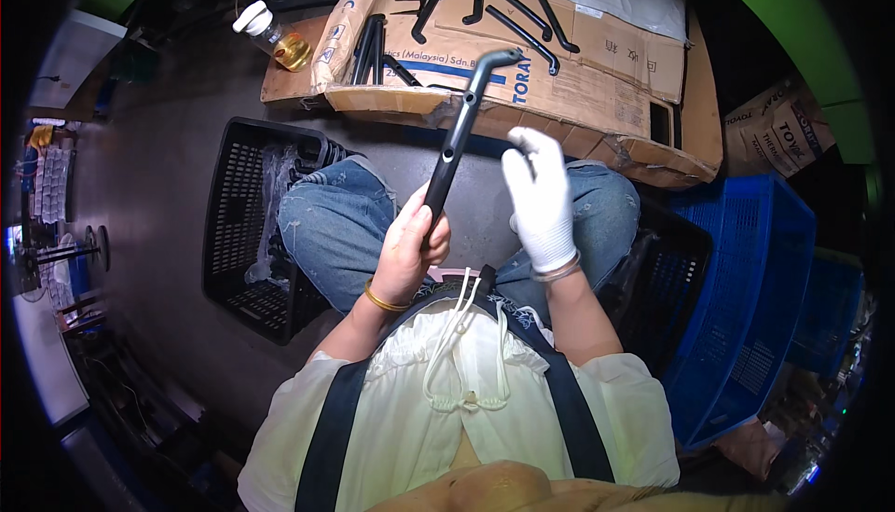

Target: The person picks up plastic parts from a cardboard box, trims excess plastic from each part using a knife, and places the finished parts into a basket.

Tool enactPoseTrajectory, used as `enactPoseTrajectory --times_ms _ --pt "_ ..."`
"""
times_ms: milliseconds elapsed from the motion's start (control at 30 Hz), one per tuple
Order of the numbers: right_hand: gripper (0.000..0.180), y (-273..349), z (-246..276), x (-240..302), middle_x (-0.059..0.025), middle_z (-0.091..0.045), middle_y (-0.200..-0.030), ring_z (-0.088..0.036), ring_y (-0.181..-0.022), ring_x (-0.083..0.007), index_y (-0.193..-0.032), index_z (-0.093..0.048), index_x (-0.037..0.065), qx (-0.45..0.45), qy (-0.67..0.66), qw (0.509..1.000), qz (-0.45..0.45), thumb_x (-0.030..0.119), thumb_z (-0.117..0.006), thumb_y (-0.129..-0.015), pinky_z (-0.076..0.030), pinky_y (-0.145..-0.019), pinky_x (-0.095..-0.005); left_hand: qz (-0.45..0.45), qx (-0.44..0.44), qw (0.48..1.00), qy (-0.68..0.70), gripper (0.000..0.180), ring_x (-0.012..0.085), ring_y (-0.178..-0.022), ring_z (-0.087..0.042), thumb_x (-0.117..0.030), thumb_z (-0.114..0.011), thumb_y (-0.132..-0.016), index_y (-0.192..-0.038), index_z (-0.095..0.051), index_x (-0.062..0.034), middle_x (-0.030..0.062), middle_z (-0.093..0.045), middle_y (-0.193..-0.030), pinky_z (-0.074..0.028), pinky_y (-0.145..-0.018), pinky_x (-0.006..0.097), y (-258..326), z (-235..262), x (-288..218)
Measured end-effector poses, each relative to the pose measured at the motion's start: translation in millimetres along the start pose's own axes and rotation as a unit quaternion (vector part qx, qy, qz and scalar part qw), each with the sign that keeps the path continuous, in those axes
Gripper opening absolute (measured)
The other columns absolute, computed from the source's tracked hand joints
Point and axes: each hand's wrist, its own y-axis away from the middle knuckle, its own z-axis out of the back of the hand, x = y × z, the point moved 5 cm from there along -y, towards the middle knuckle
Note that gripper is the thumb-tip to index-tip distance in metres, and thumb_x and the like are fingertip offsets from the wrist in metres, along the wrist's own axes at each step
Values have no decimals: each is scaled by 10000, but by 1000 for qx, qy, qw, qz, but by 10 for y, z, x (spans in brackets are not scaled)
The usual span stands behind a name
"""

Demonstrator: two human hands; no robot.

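My bare left hand (412, 243) is wrapped round the lower end of a black bent tube (459, 127), which has two holes along its side. The tube is raised and tilted, its angled tip pointing up and right above the cardboard. Wearing a white glove, my right hand (541, 197) hovers just right of the tube with its fingers apart, touching nothing. Several similar black bent tubes (522, 38) lie on the flattened cardboard box (597, 92) in front of me. More tubes (370, 50) are bunched at its left side.
A bottle (291, 49) of yellow liquid with a white cap stands on the far left of the cardboard. To my left is a black perforated crate (244, 232) with clear plastic in it. Blue crates (736, 316) stand on my right, and another carton (778, 130) lies behind them.
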Motion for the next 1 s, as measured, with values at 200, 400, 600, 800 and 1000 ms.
enactPoseTrajectory --times_ms 200,400,600,800,1000 --pt "421 -205 196 3 -104 -616 -1159 -572 -1016 -150 -1299 -518 -24 -50 -26 996 -65 138 -667 -940 -466 -910 -290 61 -14 996 70 628 41 -499 -283 -586 -226 -1034 -1378 -410 -94 -21 -392 -699 -246 -457 190 74 80 97" --pt "420 -361 256 -208 -73 -617 -1108 -562 -949 -112 -1299 -521 -38 -54 -52 991 -109 150 -654 -948 -480 -846 -259 87 -7 991 101 691 39 -505 -284 -649 -206 -1006 -1378 -413 -104 -26 -376 -692 -238 -453 190 75 38 103" --pt "193 -419 243 -366 -6 -625 -867 -543 -783 -89 -1099 -651 0 -3 -81 985 -154 139 -606 -973 -469 -749 -250 178 75 980 48 363 60 -568 -340 -297 -484 -1038 -1344 -437 -107 -21 -385 -708 -276 -486 200 222 122 152" --pt "178 70 -316 -184 -92 -673 -907 -644 -858 -152 -1073 -637 19 117 -18 993 -18 128 -636 -934 -513 -781 -291 104 57 980 -161 293 91 -722 -579 -129 -497 -1024 -1299 -455 -37 24 -561 -895 -520 -619 247 -26 301 150" --pt "351 416 -396 -132 -203 -682 -953 -698 -875 -340 -1210 -542 47 164 40 983 -69 253 -626 -938 -548 -755 -396 -42 -6 962 -270 299 54 -551 -492 -160 -466 -1043 -1318 -420 -54 5 -505 -820 -470 -501 215 -171 310 -51"
